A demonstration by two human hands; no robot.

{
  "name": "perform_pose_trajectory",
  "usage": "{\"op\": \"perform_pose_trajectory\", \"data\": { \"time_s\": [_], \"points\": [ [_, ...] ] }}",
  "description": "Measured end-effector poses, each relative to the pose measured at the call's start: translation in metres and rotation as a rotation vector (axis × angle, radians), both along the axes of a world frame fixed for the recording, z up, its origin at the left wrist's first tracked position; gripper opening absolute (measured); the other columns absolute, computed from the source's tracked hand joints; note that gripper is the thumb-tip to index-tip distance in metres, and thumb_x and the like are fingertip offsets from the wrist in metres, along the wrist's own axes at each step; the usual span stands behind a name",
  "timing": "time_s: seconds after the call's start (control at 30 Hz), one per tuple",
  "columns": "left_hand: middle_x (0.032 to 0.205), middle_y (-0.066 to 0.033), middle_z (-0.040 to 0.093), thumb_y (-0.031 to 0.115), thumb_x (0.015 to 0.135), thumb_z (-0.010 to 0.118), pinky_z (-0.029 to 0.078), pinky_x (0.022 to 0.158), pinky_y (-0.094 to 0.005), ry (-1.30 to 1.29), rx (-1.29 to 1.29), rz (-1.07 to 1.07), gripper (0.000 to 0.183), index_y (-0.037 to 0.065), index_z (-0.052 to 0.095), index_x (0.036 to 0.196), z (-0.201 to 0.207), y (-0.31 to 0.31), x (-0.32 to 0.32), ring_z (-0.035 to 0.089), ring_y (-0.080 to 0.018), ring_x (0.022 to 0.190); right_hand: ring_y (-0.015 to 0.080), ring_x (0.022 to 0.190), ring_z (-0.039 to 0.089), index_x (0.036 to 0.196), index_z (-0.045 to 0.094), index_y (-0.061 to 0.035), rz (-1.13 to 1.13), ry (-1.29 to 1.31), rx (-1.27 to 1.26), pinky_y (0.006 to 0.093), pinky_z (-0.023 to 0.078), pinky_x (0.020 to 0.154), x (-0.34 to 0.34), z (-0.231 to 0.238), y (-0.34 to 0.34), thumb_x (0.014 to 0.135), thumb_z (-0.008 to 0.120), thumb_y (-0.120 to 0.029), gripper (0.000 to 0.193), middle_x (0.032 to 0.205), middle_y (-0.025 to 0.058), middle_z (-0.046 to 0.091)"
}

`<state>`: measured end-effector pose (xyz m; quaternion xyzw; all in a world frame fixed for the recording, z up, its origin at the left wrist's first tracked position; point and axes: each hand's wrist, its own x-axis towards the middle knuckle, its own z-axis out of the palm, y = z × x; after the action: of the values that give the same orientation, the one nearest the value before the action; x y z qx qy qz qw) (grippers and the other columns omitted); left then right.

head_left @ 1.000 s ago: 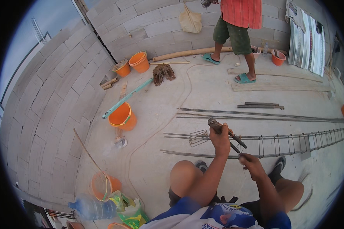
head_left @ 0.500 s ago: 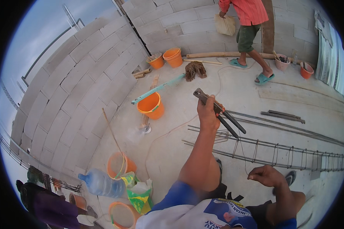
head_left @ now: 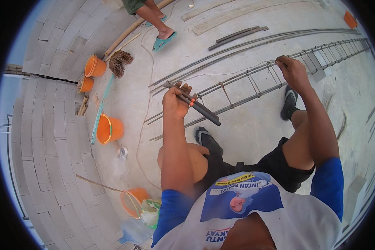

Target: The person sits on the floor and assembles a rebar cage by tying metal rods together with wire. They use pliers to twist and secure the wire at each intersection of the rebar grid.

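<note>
My left hand (head_left: 176,102) is wrapped round a small bolt cutter (head_left: 204,112) with a dark metal head, orange accents and black handles. The handles lie close together and point toward the lower right. Over by a long steel rebar cage (head_left: 257,95), my right hand (head_left: 295,75) pinches a thin wire (head_left: 231,73) at the cage's upper bar. From there the wire runs left above the cage toward my left hand; whether that hand holds its other end cannot be made out. Square stirrups cross the cage's long bars, and the cage lies beyond my feet.
Loose long rods (head_left: 221,57) and short dark bars (head_left: 237,38) lie beyond the cage. A co-worker's sandalled foot (head_left: 164,40) stands at the top. Left are an orange bucket (head_left: 116,129), a turquoise straightedge (head_left: 103,109), a brown bundle (head_left: 120,62) and a block wall (head_left: 46,141).
My view has turned right toward the cage. The cutter's handles have come together. My right hand has moved out to the cage with the wire stretched from it. The co-worker shows only legs now.
</note>
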<state>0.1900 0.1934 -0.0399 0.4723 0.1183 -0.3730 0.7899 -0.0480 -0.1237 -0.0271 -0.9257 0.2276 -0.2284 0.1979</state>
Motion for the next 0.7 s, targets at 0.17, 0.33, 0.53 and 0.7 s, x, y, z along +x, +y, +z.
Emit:
{"op": "perform_pose_trajectory", "data": {
  "time_s": [0.17, 0.33, 0.53, 0.7],
  "points": [
    [0.117, -0.0193, 0.057, -0.002, 0.069, 0.040, 0.045, 0.076, -0.0563, 0.033, 0.035, -0.306, 0.050, 0.001, 0.042, 0.119, -0.038, -0.044, -0.026, 0.053, -0.0294, 0.106, 0.0383, 0.079, 0.063, 0.098, 0.066, -0.0036, -0.373, 0.023, -0.057, 0.0426, 0.048, 0.070, -0.003, -0.013, -0.038, 0.092, 0.055, -0.021, 0.021, 0.081, 0.0190, 0.066],
    [0.101, -0.0158, 0.060, -0.002, 0.073, 0.043, 0.047, 0.073, -0.0508, 0.002, 0.164, -0.447, 0.033, -0.001, 0.050, 0.105, -0.077, -0.105, -0.038, 0.056, -0.0271, 0.091, 0.0319, 0.062, 0.060, 0.103, 0.067, -0.0048, -0.440, -0.054, 0.060, 0.0391, 0.045, 0.061, -0.008, -0.002, -0.042, 0.091, 0.057, -0.023, 0.023, 0.068, 0.0168, 0.061],
    [0.097, -0.0157, 0.055, 0.011, 0.087, 0.055, 0.054, 0.065, -0.0479, -0.150, 0.411, -0.753, 0.023, -0.004, 0.052, 0.104, -0.113, -0.200, -0.045, 0.057, -0.0285, 0.085, 0.0356, 0.076, 0.063, 0.106, 0.067, -0.0114, -0.396, -0.003, 0.230, 0.0424, 0.047, 0.072, -0.016, 0.017, -0.034, 0.091, 0.053, -0.023, 0.023, 0.073, 0.0182, 0.063],
    [0.093, -0.0138, 0.052, 0.024, 0.096, 0.050, 0.057, 0.071, -0.0546, -0.135, 0.448, -0.756, 0.033, -0.004, 0.044, 0.114, -0.117, -0.266, -0.069, 0.059, -0.0284, 0.092, 0.0356, 0.079, 0.063, 0.104, 0.068, -0.0062, -0.348, 0.022, 0.284, 0.0412, 0.048, 0.074, -0.033, 0.020, -0.037, 0.089, 0.056, -0.015, 0.020, 0.080, 0.0185, 0.066]
  ]
}}
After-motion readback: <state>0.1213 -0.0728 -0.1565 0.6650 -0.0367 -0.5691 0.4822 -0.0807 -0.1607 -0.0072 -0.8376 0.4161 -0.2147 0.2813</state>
